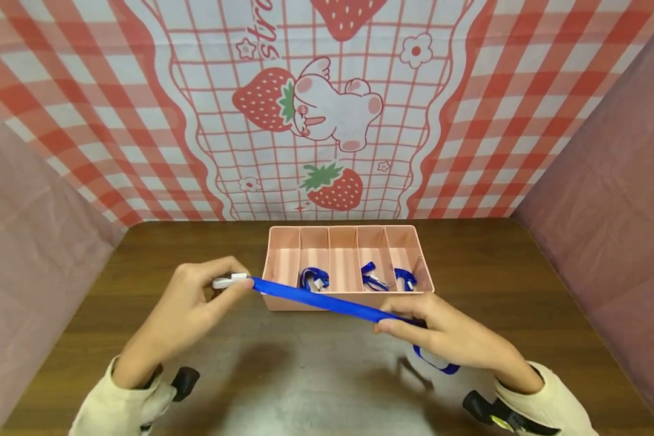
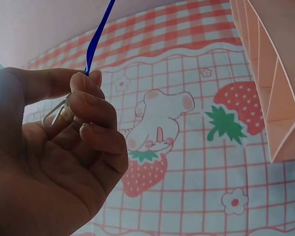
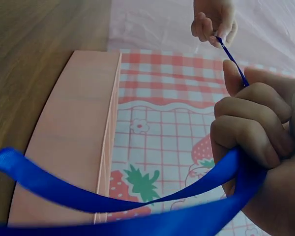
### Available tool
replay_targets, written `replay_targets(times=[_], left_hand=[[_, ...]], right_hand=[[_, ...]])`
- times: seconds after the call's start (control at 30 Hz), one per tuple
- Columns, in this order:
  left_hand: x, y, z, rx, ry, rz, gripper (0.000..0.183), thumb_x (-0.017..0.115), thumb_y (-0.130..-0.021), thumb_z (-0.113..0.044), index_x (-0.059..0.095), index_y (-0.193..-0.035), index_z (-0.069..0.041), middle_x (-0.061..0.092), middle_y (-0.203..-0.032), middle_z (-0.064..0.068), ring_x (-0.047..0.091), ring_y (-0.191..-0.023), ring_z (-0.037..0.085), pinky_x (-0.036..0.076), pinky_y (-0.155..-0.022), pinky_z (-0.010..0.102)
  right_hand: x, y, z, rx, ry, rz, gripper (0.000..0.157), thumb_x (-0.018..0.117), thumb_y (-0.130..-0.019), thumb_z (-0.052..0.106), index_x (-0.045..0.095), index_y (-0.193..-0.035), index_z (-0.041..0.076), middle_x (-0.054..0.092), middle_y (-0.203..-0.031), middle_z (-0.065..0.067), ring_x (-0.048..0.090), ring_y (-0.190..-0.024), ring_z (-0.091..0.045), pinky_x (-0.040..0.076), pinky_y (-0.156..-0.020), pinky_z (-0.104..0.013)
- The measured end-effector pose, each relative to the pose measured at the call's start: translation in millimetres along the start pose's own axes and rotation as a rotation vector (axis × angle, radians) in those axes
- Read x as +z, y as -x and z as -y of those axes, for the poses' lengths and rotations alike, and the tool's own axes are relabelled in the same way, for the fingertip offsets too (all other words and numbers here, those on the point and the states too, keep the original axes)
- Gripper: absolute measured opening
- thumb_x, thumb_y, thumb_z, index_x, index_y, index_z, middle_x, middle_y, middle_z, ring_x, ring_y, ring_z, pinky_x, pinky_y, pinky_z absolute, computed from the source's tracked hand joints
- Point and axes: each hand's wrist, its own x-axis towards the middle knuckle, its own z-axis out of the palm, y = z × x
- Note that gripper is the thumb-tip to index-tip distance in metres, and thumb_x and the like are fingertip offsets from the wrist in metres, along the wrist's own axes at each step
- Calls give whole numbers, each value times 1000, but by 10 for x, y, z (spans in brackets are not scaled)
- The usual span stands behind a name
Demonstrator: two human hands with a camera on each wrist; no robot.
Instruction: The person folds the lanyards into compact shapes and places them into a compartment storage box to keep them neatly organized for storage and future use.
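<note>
A blue lanyard (image 1: 316, 300) stretches between my two hands in the head view, sloping down to the right. My left hand (image 1: 188, 312) pinches its end between thumb and index finger, next to a white clip (image 1: 229, 281). In the left wrist view this white clip (image 2: 54, 113) is partly hidden by the fingers. My right hand (image 1: 449, 333) grips the strap farther along, fingers curled round it. From that hand the rest of the blue strap (image 3: 187, 189) hangs in a loose loop. Both hands are raised in front of a pink divided box (image 1: 291, 303).
Blue lanyards with white parts lie in the box: one in the second compartment from the left (image 1: 316, 275), others in the two right-hand compartments. The box stands on a wooden table (image 1: 196, 242), before a strawberry-print cloth (image 1: 327, 121). Pink cloth hangs at both sides.
</note>
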Motion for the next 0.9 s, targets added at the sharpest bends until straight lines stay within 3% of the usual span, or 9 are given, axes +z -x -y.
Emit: replay_targets(times=[0.1,0.43,0.73,0.9], left_hand=[[-28,13,19,-8,-1,-2,19,70,-93,-7,65,-84,-24,50,-67,-11,41,-50,3,34,-42,19],[-158,96,69,-93,-47,-45,14,69,-92,-4,67,-86,-16,55,-63,-8,53,-53,8,39,-42,21],[-177,134,82,-102,-33,-10,17,69,-93,-4,64,-84,-18,54,-62,-8,48,-49,6,37,-40,22],[-188,163,90,-102,-36,20,18,69,-93,-7,64,-83,-21,53,-60,-9,46,-47,4,36,-39,21]], right_hand=[[14,10,-21,-13,-10,27,14,57,-103,22,59,-92,30,45,-76,15,47,-68,-1,41,-56,-21],[-58,151,-115,71,-182,202,17,53,-105,22,65,-93,24,44,-63,15,40,-50,4,30,-39,-18],[-37,244,-201,10,-139,110,18,49,-106,12,61,-112,24,46,-67,14,43,-54,4,37,-43,-19],[-8,265,-206,-70,14,-8,16,60,-100,12,63,-109,25,54,-78,15,48,-65,3,44,-54,-19]])
